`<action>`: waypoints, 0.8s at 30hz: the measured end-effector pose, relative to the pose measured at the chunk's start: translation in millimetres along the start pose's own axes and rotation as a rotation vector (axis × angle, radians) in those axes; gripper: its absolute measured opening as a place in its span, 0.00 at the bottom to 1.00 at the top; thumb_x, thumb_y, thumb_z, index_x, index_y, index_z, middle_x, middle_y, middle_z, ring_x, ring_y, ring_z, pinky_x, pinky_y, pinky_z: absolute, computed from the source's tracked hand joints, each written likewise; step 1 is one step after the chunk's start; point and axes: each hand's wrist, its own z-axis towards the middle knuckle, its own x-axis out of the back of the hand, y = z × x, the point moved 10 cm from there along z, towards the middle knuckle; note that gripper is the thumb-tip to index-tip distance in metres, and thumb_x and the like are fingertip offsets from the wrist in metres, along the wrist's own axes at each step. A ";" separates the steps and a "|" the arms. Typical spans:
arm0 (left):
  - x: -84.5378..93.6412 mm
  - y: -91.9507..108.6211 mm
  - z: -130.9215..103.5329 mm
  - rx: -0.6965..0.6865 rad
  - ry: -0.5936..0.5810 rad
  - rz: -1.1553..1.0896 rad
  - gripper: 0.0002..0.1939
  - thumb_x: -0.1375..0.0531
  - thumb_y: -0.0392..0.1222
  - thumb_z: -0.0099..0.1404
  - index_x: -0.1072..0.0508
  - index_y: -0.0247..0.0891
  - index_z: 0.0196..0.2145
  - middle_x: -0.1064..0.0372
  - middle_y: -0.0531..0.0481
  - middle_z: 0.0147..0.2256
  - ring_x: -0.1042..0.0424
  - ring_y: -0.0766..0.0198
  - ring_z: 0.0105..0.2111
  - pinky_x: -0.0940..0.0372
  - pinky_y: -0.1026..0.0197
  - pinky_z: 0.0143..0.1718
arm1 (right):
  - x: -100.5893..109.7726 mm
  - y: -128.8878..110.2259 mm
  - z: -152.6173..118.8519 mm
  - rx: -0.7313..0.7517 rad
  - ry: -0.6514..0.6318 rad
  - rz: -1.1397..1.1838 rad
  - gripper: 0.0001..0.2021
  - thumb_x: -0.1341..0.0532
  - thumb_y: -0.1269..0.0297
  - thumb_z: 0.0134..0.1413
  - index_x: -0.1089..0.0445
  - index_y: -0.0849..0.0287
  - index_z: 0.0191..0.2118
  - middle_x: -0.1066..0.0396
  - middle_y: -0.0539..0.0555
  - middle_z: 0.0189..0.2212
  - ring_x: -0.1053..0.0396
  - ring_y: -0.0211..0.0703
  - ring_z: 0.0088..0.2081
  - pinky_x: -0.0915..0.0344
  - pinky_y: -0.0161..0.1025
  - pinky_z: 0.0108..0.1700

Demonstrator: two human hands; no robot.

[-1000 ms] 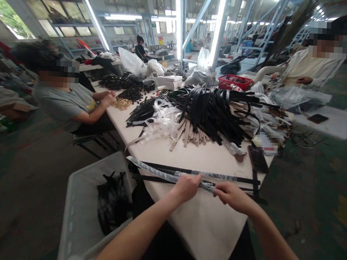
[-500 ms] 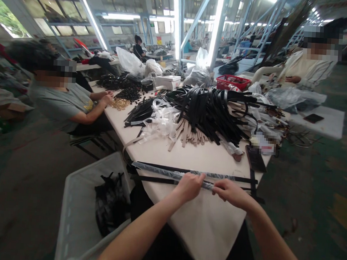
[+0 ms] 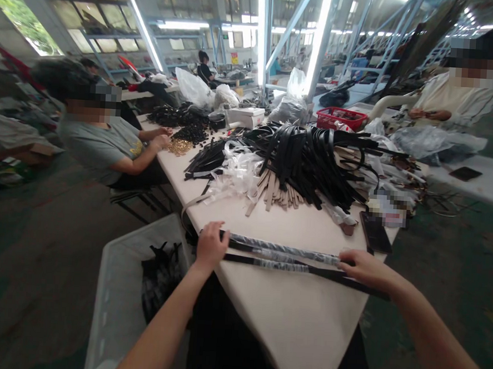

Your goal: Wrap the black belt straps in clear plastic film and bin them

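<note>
A long black strap [image 3: 284, 248], partly wrapped in clear plastic, stretches across the near part of the table. My left hand [image 3: 213, 243] is closed around its left end, fingers pointing up. At the other end my right hand [image 3: 360, 266] pinches the strap between thumb and fingers. Just below and nearly parallel lies a second black strap [image 3: 327, 274] with a plastic-wrapped middle. My right hand hides part of the straps' right ends. Further back on the table rests a big heap of black straps [image 3: 302, 160], some showing pale beige undersides.
Crumpled clear plastic [image 3: 239, 170] lies by the heap. A phone [image 3: 375, 232] is near the table's [image 3: 292, 315] right edge. At lower left stands a white bin [image 3: 112, 287] holding black pieces. A co-worker [image 3: 102, 142] sits left by small gold parts [image 3: 180, 146]; another person [image 3: 456, 102] is at right.
My hands have moved far apart, the left one leftward and the right one rightward, along the wrapped strap. The straps lie closer together. The view has shifted slightly.
</note>
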 end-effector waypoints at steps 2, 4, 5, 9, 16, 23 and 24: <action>9.4 -86.0 13.3 0.256 0.001 0.059 0.18 0.43 0.48 0.65 0.29 0.36 0.48 0.32 0.38 0.46 0.30 0.49 0.48 0.38 0.49 0.53 | 23.7 -0.5 13.2 -0.052 0.126 -0.182 0.12 0.42 0.65 0.54 0.24 0.63 0.39 0.24 0.61 0.38 0.28 0.50 0.40 0.38 0.39 0.42; 1.5 -133.2 24.3 0.341 -0.082 0.041 0.18 0.41 0.50 0.62 0.27 0.36 0.45 0.31 0.40 0.44 0.28 0.52 0.43 0.35 0.52 0.49 | 35.8 -36.6 32.1 -0.037 0.275 -0.286 0.17 0.43 0.70 0.52 0.27 0.64 0.48 0.26 0.64 0.45 0.30 0.52 0.48 0.40 0.41 0.50; -5.4 -143.2 29.7 0.333 -0.131 0.013 0.19 0.40 0.51 0.61 0.26 0.36 0.44 0.31 0.41 0.43 0.28 0.53 0.41 0.35 0.53 0.48 | 33.7 -68.2 43.5 0.020 0.330 -0.298 0.19 0.43 0.71 0.53 0.29 0.65 0.51 0.27 0.65 0.47 0.32 0.52 0.51 0.42 0.42 0.53; -27.3 -140.6 45.9 0.226 -0.288 -0.104 0.17 0.35 0.49 0.54 0.24 0.38 0.40 0.28 0.46 0.35 0.27 0.56 0.37 0.34 0.56 0.44 | -24.4 -222.5 98.2 0.324 0.276 -0.201 0.16 0.44 0.66 0.59 0.30 0.62 0.51 0.27 0.62 0.47 0.32 0.49 0.51 0.40 0.40 0.53; -18.6 -138.8 60.6 0.225 -0.308 -0.577 0.21 0.35 0.51 0.54 0.25 0.36 0.41 0.24 0.46 0.35 0.24 0.55 0.38 0.31 0.55 0.42 | -87.2 -361.0 184.5 0.390 0.297 -0.238 0.18 0.43 0.59 0.60 0.33 0.65 0.51 0.30 0.65 0.48 0.34 0.55 0.52 0.38 0.47 0.52; -25.6 -130.6 63.0 0.208 -0.434 -0.444 0.23 0.39 0.58 0.58 0.22 0.37 0.40 0.23 0.47 0.31 0.25 0.56 0.32 0.32 0.57 0.37 | -100.3 -355.6 211.4 0.465 0.257 -0.303 0.15 0.47 0.58 0.66 0.32 0.64 0.47 0.25 0.63 0.43 0.28 0.52 0.45 0.33 0.46 0.46; -30.2 -125.2 62.6 0.184 -0.464 -0.410 0.22 0.40 0.59 0.59 0.21 0.38 0.38 0.23 0.47 0.31 0.25 0.55 0.32 0.32 0.58 0.37 | -100.3 -352.3 212.2 0.466 0.254 -0.304 0.16 0.47 0.56 0.67 0.32 0.64 0.47 0.25 0.63 0.42 0.27 0.52 0.44 0.33 0.46 0.45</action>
